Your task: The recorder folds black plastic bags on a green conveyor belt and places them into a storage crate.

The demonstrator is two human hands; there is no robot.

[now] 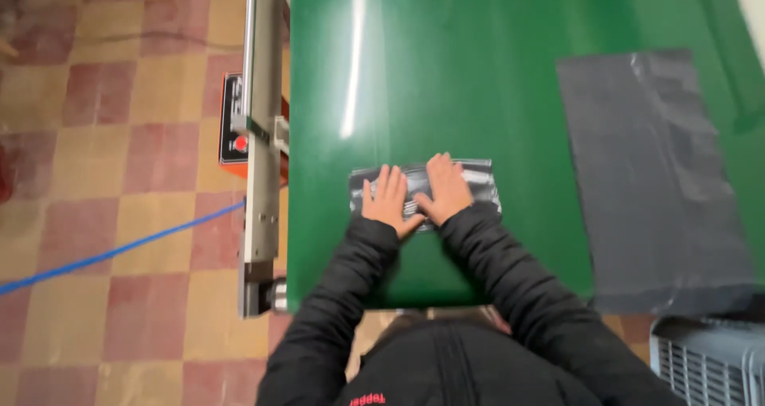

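A small dark packet wrapped in shiny clear plastic (478, 180) lies flat on the green conveyor belt (446, 79), near its front edge. My left hand (387, 200) presses on the packet's left part, fingers spread and flat. Beside it, my right hand (443, 188) lies palm down on the middle of the packet, fingers together and pointing away from me. Both black jacket sleeves reach in from below.
A large grey plastic bag (649, 175) lies flat on the belt to the right. A metal rail (261, 135) with an orange control box and red button (235, 131) runs along the belt's left side. Blue cable (111, 251) crosses the tiled floor. A grey crate (709, 362) stands bottom right.
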